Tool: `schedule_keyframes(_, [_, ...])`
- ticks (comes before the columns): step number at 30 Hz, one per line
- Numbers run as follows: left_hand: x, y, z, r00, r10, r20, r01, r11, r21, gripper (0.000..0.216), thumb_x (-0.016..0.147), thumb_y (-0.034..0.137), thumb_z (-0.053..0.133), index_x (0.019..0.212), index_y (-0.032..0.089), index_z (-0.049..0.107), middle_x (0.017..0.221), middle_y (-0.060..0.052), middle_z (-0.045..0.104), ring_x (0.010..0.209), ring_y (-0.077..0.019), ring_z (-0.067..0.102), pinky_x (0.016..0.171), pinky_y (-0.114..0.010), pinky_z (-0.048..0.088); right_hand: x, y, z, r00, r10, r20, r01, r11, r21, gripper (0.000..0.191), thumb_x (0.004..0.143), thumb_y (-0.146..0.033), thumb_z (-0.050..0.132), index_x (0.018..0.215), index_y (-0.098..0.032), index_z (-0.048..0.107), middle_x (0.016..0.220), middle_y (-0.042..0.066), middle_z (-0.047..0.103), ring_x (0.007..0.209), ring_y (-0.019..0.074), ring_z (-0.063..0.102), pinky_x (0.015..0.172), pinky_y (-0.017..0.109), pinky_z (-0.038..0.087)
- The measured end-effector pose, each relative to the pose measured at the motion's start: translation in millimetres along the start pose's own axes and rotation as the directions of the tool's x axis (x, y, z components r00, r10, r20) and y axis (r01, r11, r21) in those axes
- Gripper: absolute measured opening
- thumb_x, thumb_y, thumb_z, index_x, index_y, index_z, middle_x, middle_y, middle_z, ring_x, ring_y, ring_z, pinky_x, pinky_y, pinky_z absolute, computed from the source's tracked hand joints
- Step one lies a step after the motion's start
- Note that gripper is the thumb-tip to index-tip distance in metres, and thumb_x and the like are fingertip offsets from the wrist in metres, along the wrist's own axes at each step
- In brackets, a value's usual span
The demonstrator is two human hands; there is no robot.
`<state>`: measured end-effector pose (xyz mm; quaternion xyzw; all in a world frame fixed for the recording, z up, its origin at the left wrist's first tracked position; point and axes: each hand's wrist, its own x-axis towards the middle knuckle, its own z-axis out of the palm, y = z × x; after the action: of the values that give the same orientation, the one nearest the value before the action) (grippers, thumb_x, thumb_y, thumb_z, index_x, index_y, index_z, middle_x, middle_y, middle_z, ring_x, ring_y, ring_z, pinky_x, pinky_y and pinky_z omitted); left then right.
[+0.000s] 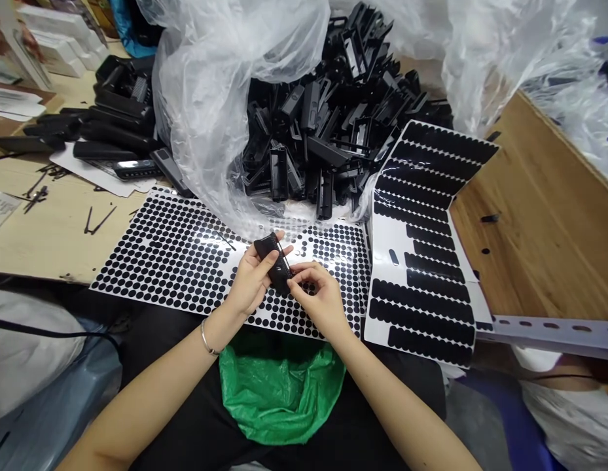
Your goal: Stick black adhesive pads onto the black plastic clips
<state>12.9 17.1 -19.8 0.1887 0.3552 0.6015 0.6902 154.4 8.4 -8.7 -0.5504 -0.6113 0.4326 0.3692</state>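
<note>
A narrow black plastic housing (277, 263) lies tilted in my left hand (252, 278), thumb across its face and fingers behind it. My right hand (321, 291) is closed in a pinch at the housing's lower end, thumb and forefinger touching its edge. Whether a small piece is between those fingertips is hidden. Both hands are above a white sheet of round black stickers (186, 252). Right of them lies a folded sheet of black oval stickers (421, 307), with some rows partly used. Behind the hands, a heap of similar black housings (328, 124) spills from a clear plastic bag (205, 98).
An open green bag (284, 399) hangs below the table edge, between my forearms. More black parts (117, 124) are piled at the left, near thin black scraps (100, 221). White boxes (63, 39) stand at the far left. A wooden board (534, 216) is on the right.
</note>
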Motion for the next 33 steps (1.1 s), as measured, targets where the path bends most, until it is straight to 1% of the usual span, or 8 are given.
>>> schedule_keyframes(3, [-1,0,0,1.000,0.020,0.006,-0.020,1.000,0.011,0.035,0.078,0.029,0.076,0.112,0.025,0.066,0.147,-0.006,0.052,0.127,-0.0312,0.057,0.095,-0.039,0.054,0,1,0,1.000,0.008,-0.001,-0.008,1.000,-0.001,0.013,0.076,-0.023,0.068,0.064,-0.022,0.063,0.098,0.006,0.069,0.090,0.0225,0.064,0.081,0.039,0.051])
schedule_keyframes(6, [-3,-1,1,0.999,0.036,0.005,-0.036,0.999,0.014,0.035,0.078,0.029,0.076,0.112,0.024,0.066,0.145,-0.007,0.054,0.125,-0.0311,0.058,0.097,-0.041,0.053,0,2,0,1.000,0.001,0.005,-0.001,1.000,0.011,0.014,0.077,-0.026,0.069,0.065,-0.023,0.064,0.099,0.007,0.069,0.091,0.0230,0.064,0.082,0.039,0.051])
schedule_keyframes(9, [-4,-2,1,0.999,0.039,0.019,-0.039,0.999,0.015,0.036,0.079,0.029,0.075,0.114,0.025,0.066,0.144,-0.008,0.055,0.128,-0.0310,0.056,0.100,-0.042,0.051,-1,1,1,1.000,-0.010,-0.014,0.010,1.000,0.005,0.018,0.075,-0.030,0.074,0.063,-0.023,0.063,0.100,0.007,0.069,0.093,0.0240,0.064,0.085,0.041,0.050])
schedule_keyframes(12, [-6,-2,2,0.999,0.041,0.025,-0.042,0.999,0.016,0.035,0.079,0.028,0.075,0.113,0.025,0.066,0.145,-0.008,0.054,0.130,-0.0314,0.054,0.100,-0.042,0.051,-2,1,3,0.999,-0.013,-0.042,0.014,1.000,0.006,0.021,0.073,-0.031,0.076,0.062,-0.022,0.061,0.101,0.007,0.070,0.095,0.0247,0.064,0.087,0.041,0.049])
schedule_keyframes(18, [-8,-4,4,0.998,0.063,0.011,-0.064,0.998,0.019,0.031,0.079,0.027,0.075,0.109,0.024,0.065,0.144,-0.007,0.055,0.126,-0.0300,0.058,0.096,-0.039,0.053,-2,4,6,0.998,-0.014,-0.064,0.016,0.999,0.038,0.018,0.076,-0.030,0.072,0.064,-0.022,0.062,0.098,0.007,0.071,0.093,0.0244,0.064,0.086,0.040,0.048])
schedule_keyframes(22, [-8,-8,4,0.996,0.091,-0.003,-0.091,0.995,0.041,0.034,0.079,0.030,0.075,0.110,0.023,0.066,0.141,-0.009,0.057,0.123,-0.0288,0.060,0.095,-0.038,0.054,-3,6,8,0.997,-0.014,-0.076,0.019,0.998,0.060,0.019,0.077,-0.030,0.070,0.064,-0.021,0.060,0.097,0.007,0.070,0.093,0.0242,0.064,0.086,0.040,0.047])
schedule_keyframes(28, [-9,-11,5,0.994,0.107,-0.037,-0.106,0.994,0.029,0.035,0.077,0.032,0.077,0.109,0.022,0.065,0.138,-0.009,0.060,0.121,-0.0276,0.061,0.095,-0.038,0.054,1,7,8,0.998,0.013,-0.061,-0.006,0.994,0.111,0.019,0.076,-0.029,0.069,0.062,-0.021,0.059,0.095,0.006,0.070,0.092,0.0240,0.063,0.086,0.039,0.046])
schedule_keyframes(33, [-9,-12,6,0.991,0.130,-0.043,-0.129,0.991,0.018,0.031,0.078,0.031,0.076,0.106,0.023,0.065,0.136,-0.008,0.062,0.118,-0.0254,0.064,0.096,-0.038,0.053,7,7,7,0.998,0.047,-0.033,-0.042,0.990,0.131,0.021,0.073,-0.030,0.071,0.059,-0.021,0.058,0.096,0.006,0.071,0.089,0.0237,0.062,0.084,0.039,0.047])
